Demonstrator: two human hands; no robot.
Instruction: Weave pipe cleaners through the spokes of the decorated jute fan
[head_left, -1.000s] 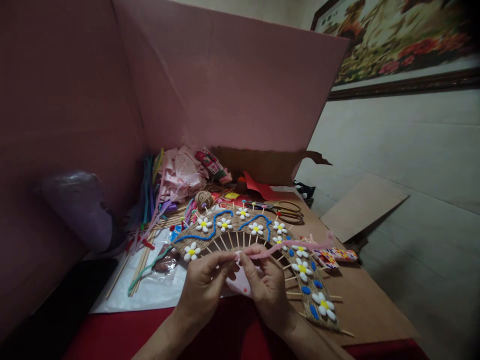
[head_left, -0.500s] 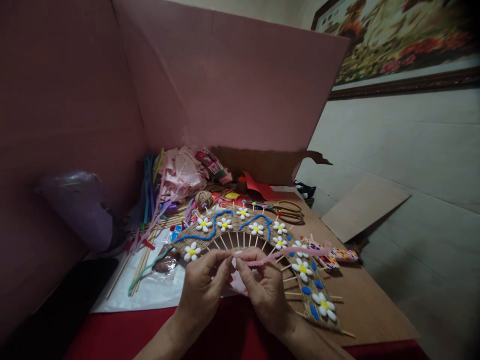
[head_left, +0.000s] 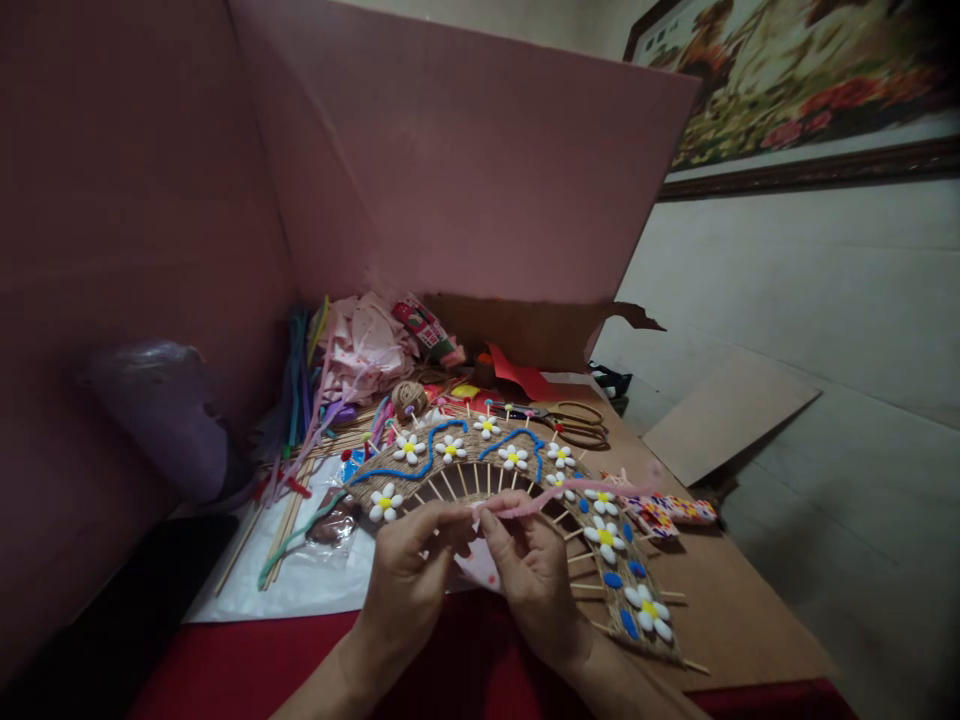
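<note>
Pinched in my right hand (head_left: pixel 529 570) is a fuzzy pink pipe cleaner (head_left: pixel 592 488), its free end reaching out to the right. My left hand (head_left: pixel 416 570) is closed at the fingertips, meeting the right one. Between and below the hands hangs a piece of pink dotted fabric (head_left: pixel 477 568), partly hidden by the fingers; its upper edge shows at the pinch. Just beyond both hands lies a twine-wrapped arch (head_left: pixel 420 484) on thin wooden sticks, decorated with white-and-yellow flowers, blue wavy lines and blue ovals.
Scissors (head_left: pixel 581 425), a ball of twine (head_left: pixel 409 398) and crumpled pink fabric (head_left: pixel 360 350) lie behind the arch. Several pipe cleaners (head_left: pixel 296 380) and sticks are at left on white plastic (head_left: pixel 247 560). A brown board (head_left: pixel 750 610) lies under the arch's right side.
The pink fabric now shows more between my hands, and a bit of it sticks up at the fingertips. The pipe cleaner has shifted slightly; the hands stay in nearly the same place.
</note>
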